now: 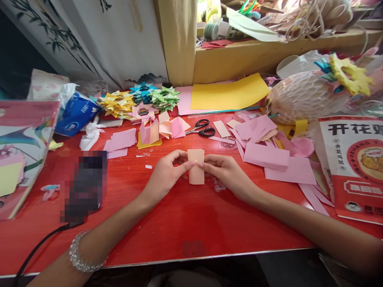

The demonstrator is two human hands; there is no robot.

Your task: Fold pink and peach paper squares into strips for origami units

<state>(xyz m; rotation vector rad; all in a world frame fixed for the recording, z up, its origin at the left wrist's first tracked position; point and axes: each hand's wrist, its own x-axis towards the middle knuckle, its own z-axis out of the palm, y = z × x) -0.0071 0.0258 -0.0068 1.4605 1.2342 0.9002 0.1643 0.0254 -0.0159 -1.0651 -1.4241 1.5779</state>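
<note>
Fingertips of the left hand (163, 173) and right hand (227, 171) pinch a small peach paper (196, 167) from either side, holding it upright between them over the red table (179, 223). Just beyond the fingers lie scissors (202, 127) and folded pink pieces (163, 129); farther back sits a yellow sheet (229, 93).

Left hand (164, 175) and right hand (227, 173) meet at centre, fingertips pinching; both forearms angle inward.
</note>
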